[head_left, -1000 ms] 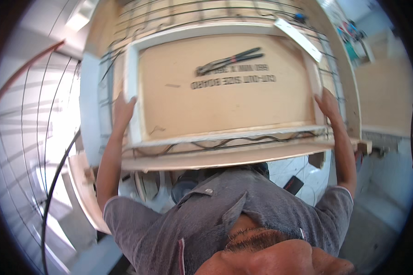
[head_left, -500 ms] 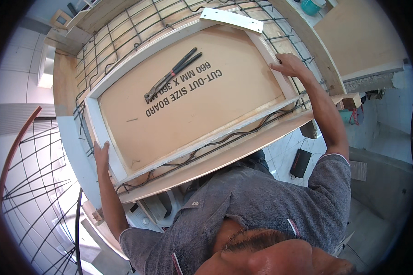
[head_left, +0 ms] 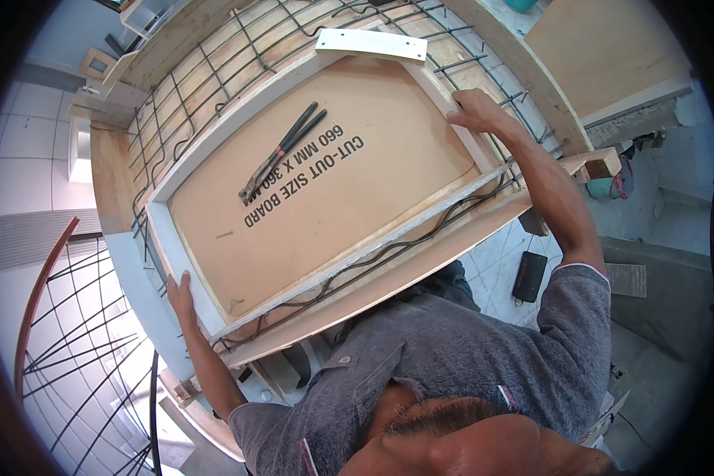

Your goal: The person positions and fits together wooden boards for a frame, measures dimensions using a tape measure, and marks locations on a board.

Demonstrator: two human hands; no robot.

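Observation:
Both my hands grip a white rectangular wooden frame (head_left: 179, 252) at its opposite short ends. My left hand (head_left: 181, 300) is closed round the left rail near its lower corner, thumb on top. On the right rail, my right hand (head_left: 477, 111) is clasped near the upper corner, fingers over the outer side. Inside the frame lies a brown board (head_left: 408, 166) with dark printed lettering. Pliers (head_left: 284, 149) with dark handles rest on the board, jaws toward the lower left. A short white strip with holes (head_left: 373, 45) lies across the frame's upper right corner.
Steel rebar mesh (head_left: 214, 59) spreads over plywood around the frame, inside wooden formwork (head_left: 523, 63). Bent bars (head_left: 349, 274) run along its near side. At left stands a railing with thin black rods (head_left: 79, 317). A black case (head_left: 529, 278) lies on the tiled floor.
The view has shifted slightly, so the frame, pliers and white strip appear a little further left and lower. Both hands keep their hold on the frame.

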